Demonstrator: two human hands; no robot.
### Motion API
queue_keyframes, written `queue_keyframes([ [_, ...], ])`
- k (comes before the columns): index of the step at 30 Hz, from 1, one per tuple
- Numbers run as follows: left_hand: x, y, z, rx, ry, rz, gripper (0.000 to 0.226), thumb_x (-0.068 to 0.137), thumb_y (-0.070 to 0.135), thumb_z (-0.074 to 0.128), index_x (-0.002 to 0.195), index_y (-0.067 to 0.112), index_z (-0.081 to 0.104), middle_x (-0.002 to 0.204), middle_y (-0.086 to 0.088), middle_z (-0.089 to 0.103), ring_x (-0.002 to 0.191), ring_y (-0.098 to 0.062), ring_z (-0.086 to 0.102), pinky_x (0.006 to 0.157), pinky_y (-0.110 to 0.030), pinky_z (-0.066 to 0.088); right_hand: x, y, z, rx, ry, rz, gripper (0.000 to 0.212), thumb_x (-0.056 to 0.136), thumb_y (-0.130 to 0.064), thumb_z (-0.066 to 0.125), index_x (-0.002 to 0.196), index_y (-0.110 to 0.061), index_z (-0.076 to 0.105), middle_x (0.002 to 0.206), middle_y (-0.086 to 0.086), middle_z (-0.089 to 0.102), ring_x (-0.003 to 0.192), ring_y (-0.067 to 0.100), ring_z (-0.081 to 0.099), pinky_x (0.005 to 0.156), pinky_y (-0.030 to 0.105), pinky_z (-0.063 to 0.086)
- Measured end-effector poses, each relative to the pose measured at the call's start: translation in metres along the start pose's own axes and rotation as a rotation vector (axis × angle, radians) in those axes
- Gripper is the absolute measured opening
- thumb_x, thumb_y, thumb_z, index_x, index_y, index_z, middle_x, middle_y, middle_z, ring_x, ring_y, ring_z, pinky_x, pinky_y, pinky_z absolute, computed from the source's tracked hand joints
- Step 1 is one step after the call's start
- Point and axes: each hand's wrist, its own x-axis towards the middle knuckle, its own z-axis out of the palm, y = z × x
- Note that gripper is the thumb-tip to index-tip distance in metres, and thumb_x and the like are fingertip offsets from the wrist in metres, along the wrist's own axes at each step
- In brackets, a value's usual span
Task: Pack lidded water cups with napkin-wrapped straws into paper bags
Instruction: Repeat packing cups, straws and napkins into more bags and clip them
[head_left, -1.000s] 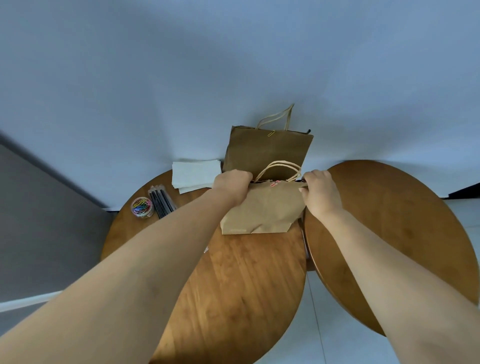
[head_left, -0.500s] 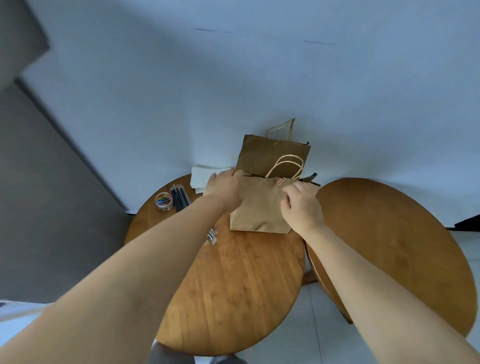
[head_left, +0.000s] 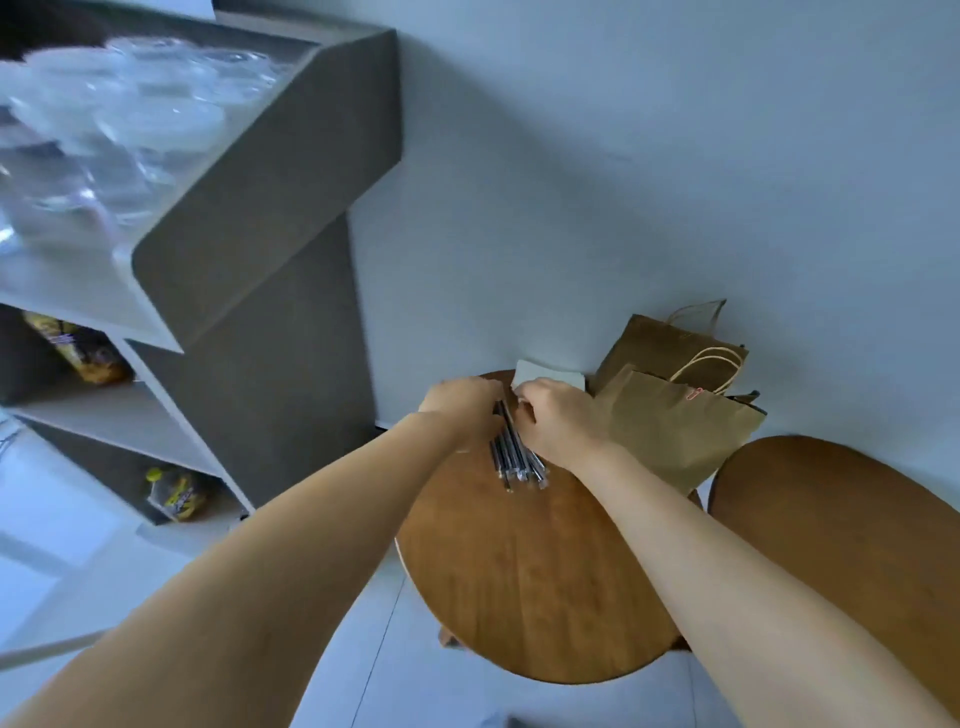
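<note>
Both hands (head_left: 558, 423) on straws (head_left: 514, 457)

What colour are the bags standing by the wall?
Plain brown paper bags with pale tan string handles, seen in the head view.

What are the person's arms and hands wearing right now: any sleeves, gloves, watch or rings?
Nothing visible. The left hand and right hand are bare, with no gloves. Both forearms are uncovered all the way back to the frame edge, so no sleeves show. No watch, bracelet or band sits at either wrist. The fingers are partly hidden and blurred, so small rings cannot be ruled out.
</note>
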Motion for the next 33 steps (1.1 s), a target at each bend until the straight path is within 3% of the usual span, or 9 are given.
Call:
queue_keyframes([
  [2, -0.034, -0.033, -0.006, -0.022, 0.028, -0.030, 0.028, 0.096, 0.026, 0.042, 0.118, 0.021, 0.057, 0.120, 0.001, 0.060, 0.108, -0.025, 0.057, 0.083, -0.033, 0.046, -0.002, -0.045, 0.009, 0.009, 0.009, -0.045, 0.017, 0.087, -0.010, 0.050, 0.088, 0.000, 0.064, 0.089, 0.014, 0.065, 0.084, 0.033, 0.059, 0.061, 0.030, 0.036],
  [4, -0.066, -0.065, -0.012, -0.043, 0.052, -0.056, 0.030, 0.096, 0.027, 0.042, 0.121, 0.019, 0.056, 0.121, 0.000, 0.060, 0.109, -0.025, 0.057, 0.088, -0.035, 0.047, -0.007, -0.087, 0.019, 0.012, 0.001, -0.100, 0.019, 0.086, -0.012, 0.050, 0.092, -0.001, 0.065, 0.091, 0.013, 0.066, 0.085, 0.033, 0.060, 0.063, 0.033, 0.043],
  [7, -0.119, -0.124, -0.021, -0.066, 0.091, -0.126, 0.032, 0.094, 0.025, 0.044, 0.123, 0.021, 0.055, 0.120, -0.001, 0.061, 0.107, -0.025, 0.057, 0.077, -0.030, 0.042, -0.011, -0.159, 0.031, 0.005, -0.054, -0.170, 0.022, 0.089, -0.018, 0.048, 0.098, -0.004, 0.064, 0.097, 0.010, 0.065, 0.090, 0.031, 0.060, 0.069, 0.035, 0.048],
  [11, -0.180, -0.197, -0.037, -0.073, 0.153, -0.234, 0.028, 0.093, 0.026, 0.046, 0.117, 0.020, 0.059, 0.113, -0.004, 0.063, 0.102, -0.028, 0.059, 0.079, -0.031, 0.046, -0.008, -0.246, 0.041, 0.004, -0.002, -0.282, 0.012, 0.089, -0.014, 0.048, 0.081, -0.007, 0.054, 0.080, 0.007, 0.054, 0.082, 0.033, 0.057, 0.050, 0.022, 0.022],
  [14, -0.218, -0.242, -0.049, -0.075, 0.170, -0.300, 0.027, 0.093, 0.025, 0.045, 0.114, 0.017, 0.060, 0.110, -0.006, 0.064, 0.098, -0.029, 0.059, 0.084, -0.036, 0.051, 0.003, -0.300, 0.048, 0.006, 0.006, -0.337, 0.019, 0.089, -0.011, 0.047, 0.094, -0.002, 0.063, 0.090, 0.012, 0.062, 0.085, 0.031, 0.057, 0.061, 0.024, 0.031],
  [19, -0.259, -0.308, -0.078, -0.089, 0.292, -0.411, 0.027, 0.093, 0.025, 0.045, 0.112, 0.017, 0.061, 0.104, -0.006, 0.064, 0.092, -0.027, 0.060, 0.080, -0.035, 0.053, 0.040, -0.374, 0.045, -0.001, 0.027, -0.383, 0.022, 0.089, -0.012, 0.044, 0.097, 0.001, 0.061, 0.095, 0.013, 0.061, 0.091, 0.031, 0.054, 0.068, 0.033, 0.043],
  [27, -0.281, -0.407, -0.123, -0.164, 0.458, -0.592, 0.028, 0.094, 0.030, 0.046, 0.112, 0.014, 0.061, 0.107, -0.006, 0.065, 0.095, -0.029, 0.061, 0.084, -0.040, 0.054, 0.102, -0.467, 0.062, 0.055, 0.026, -0.489, 0.011, 0.085, -0.008, 0.046, 0.081, -0.002, 0.054, 0.075, 0.007, 0.046, 0.072, 0.028, 0.044, 0.053, 0.029, 0.025],
  [30, -0.275, -0.447, -0.146, -0.135, 0.498, -0.597, 0.029, 0.095, 0.033, 0.047, 0.114, 0.017, 0.061, 0.109, -0.004, 0.065, 0.097, -0.026, 0.061, 0.083, -0.039, 0.055, 0.130, -0.501, 0.077, 0.088, 0.023, -0.543, 0.020, 0.087, -0.012, 0.047, 0.095, 0.001, 0.060, 0.088, 0.014, 0.058, 0.082, 0.031, 0.053, 0.062, 0.032, 0.039],
  [33, -0.256, -0.492, -0.176, -0.077, 0.558, -0.600, 0.027, 0.096, 0.032, 0.047, 0.111, 0.017, 0.063, 0.106, -0.005, 0.065, 0.092, -0.023, 0.060, 0.070, -0.031, 0.050, 0.173, -0.534, 0.090, 0.126, 0.016, -0.555, 0.022, 0.089, -0.015, 0.048, 0.099, -0.001, 0.060, 0.094, 0.013, 0.060, 0.087, 0.031, 0.055, 0.067, 0.034, 0.044],
])
